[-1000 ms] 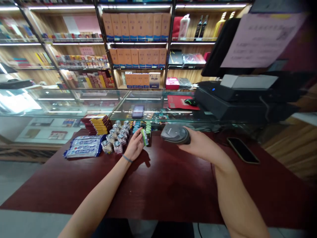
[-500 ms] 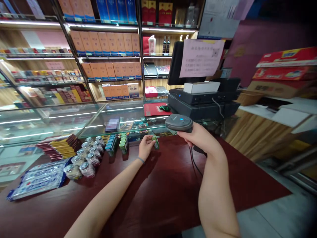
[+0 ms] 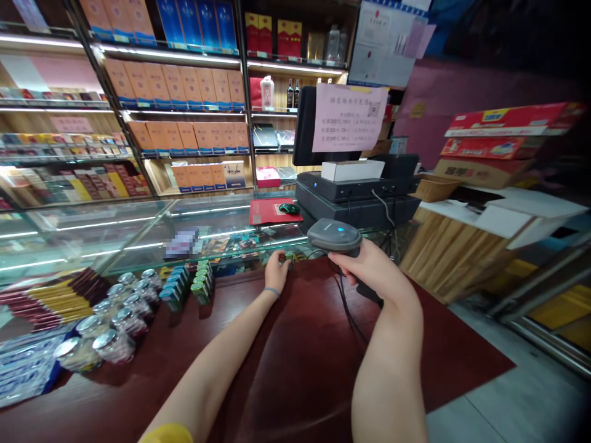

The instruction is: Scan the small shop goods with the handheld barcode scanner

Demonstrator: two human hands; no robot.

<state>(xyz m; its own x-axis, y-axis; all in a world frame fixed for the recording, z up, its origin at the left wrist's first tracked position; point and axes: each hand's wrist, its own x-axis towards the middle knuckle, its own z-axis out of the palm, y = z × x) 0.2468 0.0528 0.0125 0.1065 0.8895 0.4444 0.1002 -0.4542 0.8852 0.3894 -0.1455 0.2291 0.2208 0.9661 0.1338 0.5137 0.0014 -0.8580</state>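
My right hand is wrapped round the handle of a grey barcode scanner, held above the counter with a blue light lit on top. At the back edge of the dark red counter, the fingers of my left hand are closed on a small green container, mostly hidden by the hand. Left of that hand stand a row of similar green containers and a row of blue ones. Beyond them are several silver-lidded jars.
Stacked red and yellow packets and blue-white bags lie at the left. Behind the glass case rise stocked shelves. A monitor with a pink notice, a till and a mouse are ahead. The scanner's cable hangs down.
The view has turned right, so the goods appear farther left. My left hand has moved farther from the rows with the green container, which is now more hidden. The scanner remains in my right hand.
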